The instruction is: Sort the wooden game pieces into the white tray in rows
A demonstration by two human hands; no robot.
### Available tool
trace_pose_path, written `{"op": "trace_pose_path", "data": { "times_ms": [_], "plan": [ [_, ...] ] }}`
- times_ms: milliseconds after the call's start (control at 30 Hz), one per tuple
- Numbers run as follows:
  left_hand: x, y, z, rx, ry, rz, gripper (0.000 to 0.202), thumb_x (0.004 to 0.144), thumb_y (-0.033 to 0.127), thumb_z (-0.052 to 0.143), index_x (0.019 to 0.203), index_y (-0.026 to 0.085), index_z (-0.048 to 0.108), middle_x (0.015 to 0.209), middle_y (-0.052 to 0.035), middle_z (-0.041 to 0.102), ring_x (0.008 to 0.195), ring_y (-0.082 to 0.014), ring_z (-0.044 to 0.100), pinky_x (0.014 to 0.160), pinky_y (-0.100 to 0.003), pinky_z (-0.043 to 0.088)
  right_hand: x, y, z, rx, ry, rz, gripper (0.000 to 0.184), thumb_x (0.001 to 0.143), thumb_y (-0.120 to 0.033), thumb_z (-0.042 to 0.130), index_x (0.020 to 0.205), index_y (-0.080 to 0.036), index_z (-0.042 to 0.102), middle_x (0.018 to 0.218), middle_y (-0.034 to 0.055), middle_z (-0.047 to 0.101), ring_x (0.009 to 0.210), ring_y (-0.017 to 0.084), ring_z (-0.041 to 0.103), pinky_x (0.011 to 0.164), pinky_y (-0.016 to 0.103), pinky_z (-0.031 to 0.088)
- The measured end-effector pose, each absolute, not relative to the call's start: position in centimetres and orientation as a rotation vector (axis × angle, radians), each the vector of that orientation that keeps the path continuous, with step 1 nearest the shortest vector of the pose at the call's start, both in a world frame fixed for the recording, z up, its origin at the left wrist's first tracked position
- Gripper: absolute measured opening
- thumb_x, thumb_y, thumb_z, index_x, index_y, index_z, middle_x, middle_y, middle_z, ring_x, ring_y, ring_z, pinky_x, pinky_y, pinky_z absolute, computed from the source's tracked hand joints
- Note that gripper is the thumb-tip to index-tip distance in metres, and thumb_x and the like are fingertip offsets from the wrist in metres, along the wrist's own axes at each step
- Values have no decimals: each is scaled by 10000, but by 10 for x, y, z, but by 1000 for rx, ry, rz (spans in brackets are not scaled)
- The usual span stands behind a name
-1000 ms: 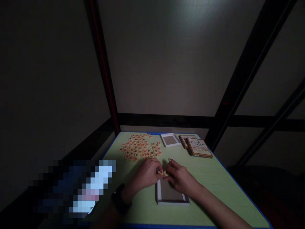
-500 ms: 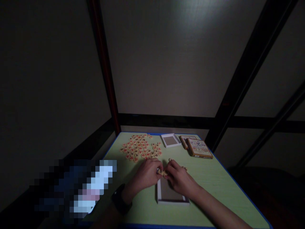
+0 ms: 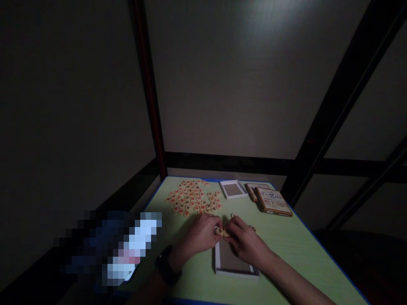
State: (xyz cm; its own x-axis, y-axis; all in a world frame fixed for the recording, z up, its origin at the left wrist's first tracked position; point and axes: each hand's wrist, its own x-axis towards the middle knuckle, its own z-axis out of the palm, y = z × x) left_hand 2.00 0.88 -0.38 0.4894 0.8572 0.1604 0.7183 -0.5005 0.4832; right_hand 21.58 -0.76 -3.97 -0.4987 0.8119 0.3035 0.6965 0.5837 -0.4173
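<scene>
My left hand (image 3: 203,232) is closed at the far left corner of an open white box tray (image 3: 237,273). Its fingertips are on a round wooden xiangqi piece (image 3: 219,231) with a dark character. Against it, my right hand (image 3: 246,240) pinches a second piece (image 3: 226,234), mostly covered by the fingers. Both pieces sit at the tray's far end, side by side; whether they rest on its floor or rim I cannot tell. Just beyond my right hand a loose piece (image 3: 233,216) shows, and another (image 3: 253,228) is partly hidden beside the knuckles.
Many xiangqi pieces (image 3: 187,197), red and dark, lie spread at the table's far left. A second white tray (image 3: 233,196) stands at the back, beside two printed boxes (image 3: 274,201). At left is a blurred-out bright phone-like object (image 3: 140,241). The green table (image 3: 299,250) has blue edges.
The whole view has shifted, so the table and hands appear slightly farther right. Both hands keep nearly the same place at the tray's far end, the pieces still between them.
</scene>
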Motion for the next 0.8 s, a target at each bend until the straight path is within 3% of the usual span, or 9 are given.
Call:
{"op": "trace_pose_path", "data": {
  "times_ms": [200, 333, 533, 633, 800],
  "plan": [
    [20, 5, 2, 2416, 1337, 551, 152, 734, 221, 708, 886, 220, 715, 852, -6, 735, 824, -198, 664, 819, -299, 497, 224, -11, -28, -1126, -2279, 377, 130, 878, -161, 589, 997, -194, 631, 1025, 84, 596, 874, 198, 621, 773, 317, 520],
    [19, 0, 5, 2457, 1379, 651, 152, 740, 258, 657, 884, 218, 683, 900, -28, 713, 912, -229, 649, 839, -328, 494, 227, 4, -3, -1110, -2197, 383, 114, 909, -248, 589, 948, -172, 665, 882, 69, 654, 783, 189, 619, 695, 287, 486],
    [17, -3, 0, 2584, 1332, 714, 106, 780, 127, 517, 823, 200, 580, 895, -44, 646, 879, -201, 591, 851, -329, 471, 174, 96, 47, -1308, -2599, 192, 222, 879, -107, 521, 846, -149, 736, 801, 55, 735, 741, 159, 634, 692, 239, 428],
    [19, -3, -7, 2588, 1355, 705, 132, 797, 100, 491, 851, 206, 550, 887, -38, 625, 844, -194, 577, 826, -327, 474, 131, 152, 55, -1491, -2692, 105, 258, 868, -92, 526, 965, -150, 758, 953, 90, 766, 857, 179, 679, 721, 225, 438],
    [22, -1, -17, 2613, 1392, 670, 236, 779, 23, 466, 890, 218, 540, 918, -32, 620, 860, -191, 582, 800, -309, 488, 80, 202, 46, -1684, -2714, 51, 273, 872, -207, 599, 1086, -153, 761, 1133, 180, 740, 1006, 274, 708, 787, 293, 518]
  ]
}}
